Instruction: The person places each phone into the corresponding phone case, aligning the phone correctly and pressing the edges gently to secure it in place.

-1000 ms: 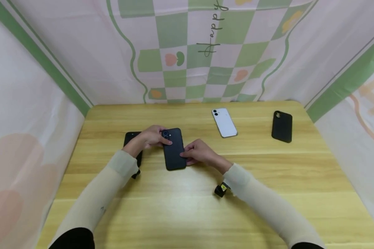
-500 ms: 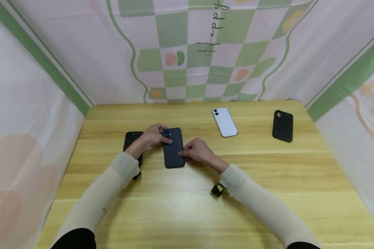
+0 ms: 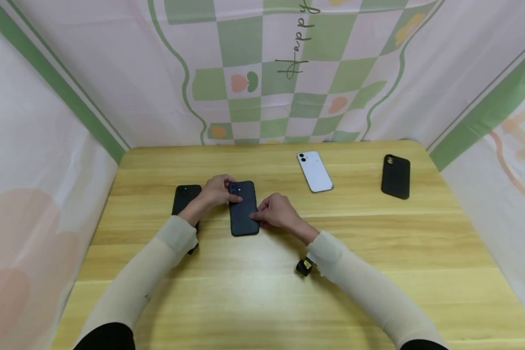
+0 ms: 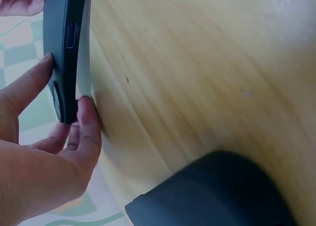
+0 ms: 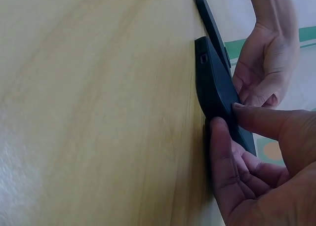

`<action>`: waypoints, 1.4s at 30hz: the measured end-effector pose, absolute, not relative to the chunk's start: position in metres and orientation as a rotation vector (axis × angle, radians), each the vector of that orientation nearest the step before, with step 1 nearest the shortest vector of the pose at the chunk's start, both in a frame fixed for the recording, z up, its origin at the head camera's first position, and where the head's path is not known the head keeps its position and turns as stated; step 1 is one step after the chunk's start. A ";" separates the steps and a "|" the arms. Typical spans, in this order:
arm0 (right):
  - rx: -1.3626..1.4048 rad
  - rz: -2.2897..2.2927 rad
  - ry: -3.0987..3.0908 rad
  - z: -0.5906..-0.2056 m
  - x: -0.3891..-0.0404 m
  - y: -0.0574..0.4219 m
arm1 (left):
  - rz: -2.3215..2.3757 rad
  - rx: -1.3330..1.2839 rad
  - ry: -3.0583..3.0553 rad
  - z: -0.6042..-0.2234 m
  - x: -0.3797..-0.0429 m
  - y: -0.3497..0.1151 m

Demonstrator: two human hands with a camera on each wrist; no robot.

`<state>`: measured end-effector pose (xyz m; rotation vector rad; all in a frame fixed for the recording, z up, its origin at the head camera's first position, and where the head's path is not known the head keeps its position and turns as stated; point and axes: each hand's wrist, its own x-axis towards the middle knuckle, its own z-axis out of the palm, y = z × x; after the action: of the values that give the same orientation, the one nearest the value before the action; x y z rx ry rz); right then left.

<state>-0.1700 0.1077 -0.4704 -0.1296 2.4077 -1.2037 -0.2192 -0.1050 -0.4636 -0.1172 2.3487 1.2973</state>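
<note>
Here's your dark phone [image 3: 241, 217], left of the table's [image 3: 253, 301] middle, long axis near to far, between both hands. Your left hand [image 3: 218, 190] pinches its far left corner; your right hand [image 3: 278, 212], its right edge.

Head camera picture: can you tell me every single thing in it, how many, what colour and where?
Held phone: one, black, between both hands
Phone or phone case, hard to tell: one, black, left, partly behind the left forearm
Phone: one, white, back of the table, right of the middle
Phone case: one, black, far right
Table: one, yellowish wood, under everything
Printed cloth: count unclear, white, green and pink, behind and beside the table
Wrist cameras: two, mostly black, one by each wrist
Sleeves: two, cream
Hands: two, left and right, gripping the held phone
</note>
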 end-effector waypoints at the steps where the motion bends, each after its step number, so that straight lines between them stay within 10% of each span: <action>1: -0.134 -1.197 2.414 -0.471 -0.170 0.108 | 1.278 -0.105 2.366 -0.463 -0.218 -0.105; 28: -0.286 -1.047 2.512 -0.471 -0.171 0.116 | 1.156 0.011 2.549 -0.469 -0.215 -0.105; 42: -0.262 -0.712 2.924 -0.422 -0.231 0.259 | 1.026 0.393 2.711 -0.449 -0.221 -0.054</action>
<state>-0.2312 0.2592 -0.4222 -0.2624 2.9245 -0.7119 -0.2212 -0.0542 -0.4486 0.3934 2.7111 1.0263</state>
